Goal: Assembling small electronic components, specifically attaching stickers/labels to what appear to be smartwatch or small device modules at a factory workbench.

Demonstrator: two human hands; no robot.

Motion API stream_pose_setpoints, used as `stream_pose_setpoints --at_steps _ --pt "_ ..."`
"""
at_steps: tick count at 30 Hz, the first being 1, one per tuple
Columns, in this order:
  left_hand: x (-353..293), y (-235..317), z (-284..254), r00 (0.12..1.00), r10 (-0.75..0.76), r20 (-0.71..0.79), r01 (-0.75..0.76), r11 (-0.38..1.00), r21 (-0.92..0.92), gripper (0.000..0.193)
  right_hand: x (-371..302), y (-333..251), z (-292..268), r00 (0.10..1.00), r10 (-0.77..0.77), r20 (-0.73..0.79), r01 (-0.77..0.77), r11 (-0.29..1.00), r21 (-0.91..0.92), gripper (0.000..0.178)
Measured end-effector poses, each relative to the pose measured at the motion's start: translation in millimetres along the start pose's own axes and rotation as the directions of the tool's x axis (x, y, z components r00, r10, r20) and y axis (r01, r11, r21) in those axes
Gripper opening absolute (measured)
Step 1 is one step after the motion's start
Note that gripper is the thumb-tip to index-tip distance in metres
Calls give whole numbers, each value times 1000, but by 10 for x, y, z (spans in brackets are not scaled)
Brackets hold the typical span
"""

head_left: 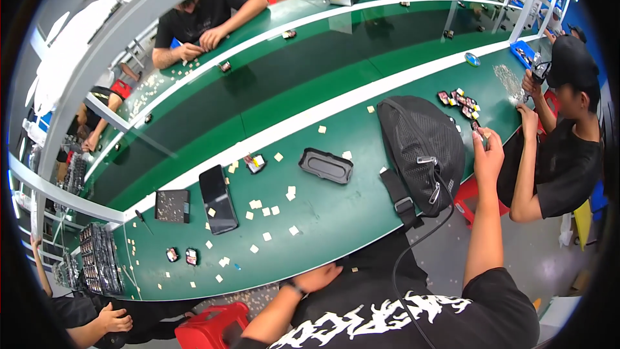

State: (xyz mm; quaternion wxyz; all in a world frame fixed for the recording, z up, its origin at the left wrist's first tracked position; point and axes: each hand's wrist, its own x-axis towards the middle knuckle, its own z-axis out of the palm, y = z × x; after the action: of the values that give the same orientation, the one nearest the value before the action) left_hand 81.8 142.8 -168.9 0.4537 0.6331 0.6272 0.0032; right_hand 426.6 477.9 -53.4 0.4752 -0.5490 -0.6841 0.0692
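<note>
My right hand [489, 154] reaches to the right past a black mesh bag [420, 148]. Its fingertips pinch a small dark-and-red part [476, 126] at the near side of a cluster of similar parts [460, 101]. By the near edge of the green bench [361, 213], my left hand [320, 278] lies low over my lap with fingers stretched out, holding nothing. Left of the bag lie an oblong black tray [326, 165], a black phone [218, 200] and a small part with red and white [255, 163]. Small pale yellow squares [256, 205] are scattered there.
A shallow black box [172, 207], a screwdriver [142, 221] and stacked black trays [100, 258] occupy the left end. A conveyor [290, 84] runs behind. At right, a co-worker [562, 123] holds a tool beside a blue bin [522, 53]. A cable [402, 258] hangs before me.
</note>
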Motion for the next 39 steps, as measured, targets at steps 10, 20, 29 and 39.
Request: stream_pose_setpoints --at_steps 10,20,29,39 --pt "-968 1028 -1213 846 13 -534 -525 201 -827 57 -872 -2136 68 449 -804 391 330 556 763 31" --pt "-676 838 -1032 827 -85 -556 -554 47 -831 31 -1252 -2220 15 559 -236 795 -428 739 520 17" --pt "-692 892 -977 768 -196 -609 -566 234 -790 26 -1407 -2243 60 63 44 997 -947 318 46 36" --pt "-697 940 -911 654 -63 -754 -641 484 -596 24 -1355 -2392 4 -4 -122 992 -955 296 33 19"
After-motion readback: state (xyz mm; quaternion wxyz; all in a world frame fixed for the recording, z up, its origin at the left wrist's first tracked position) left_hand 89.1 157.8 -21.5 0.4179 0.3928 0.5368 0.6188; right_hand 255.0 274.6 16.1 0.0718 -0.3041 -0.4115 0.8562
